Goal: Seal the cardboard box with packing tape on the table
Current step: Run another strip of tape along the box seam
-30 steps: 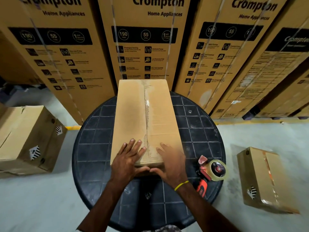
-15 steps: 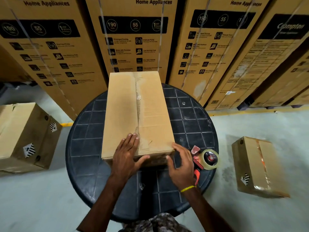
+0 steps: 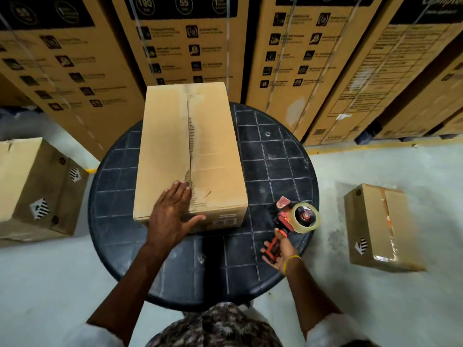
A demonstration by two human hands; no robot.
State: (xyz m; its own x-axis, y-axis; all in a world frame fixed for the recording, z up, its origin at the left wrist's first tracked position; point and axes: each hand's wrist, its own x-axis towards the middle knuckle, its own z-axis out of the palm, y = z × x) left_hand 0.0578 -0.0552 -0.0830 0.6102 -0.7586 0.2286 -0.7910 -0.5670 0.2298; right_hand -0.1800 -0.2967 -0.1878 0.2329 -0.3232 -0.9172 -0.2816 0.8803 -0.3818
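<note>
**Bracing the box while the tape dispenser is taken up**

While the long brown cardboard box (image 3: 190, 151) lies lengthwise on the round black grid-patterned table (image 3: 275, 156), its two top flaps meet along a centre seam that bears rough remnants of old tape but no visible fresh strip. The left hand (image 3: 172, 216) lies flat and spread on the near end of the box, fingertips (image 3: 186, 185) touching the seam and thumb hooked over the near edge; it grasps nothing, and its likely purpose is to press the flaps level and stop the box sliding. The right hand (image 3: 280, 251) curls around the handle of the red-and-black tape dispenser with its clear tape roll (image 3: 298, 217), which sits at the table's right rim, just beside the box's near corner. How firmly that hand has closed cannot be told. Sealing appears not yet begun. Other brown cartons (image 3: 380, 226) stand on the floor.
</note>
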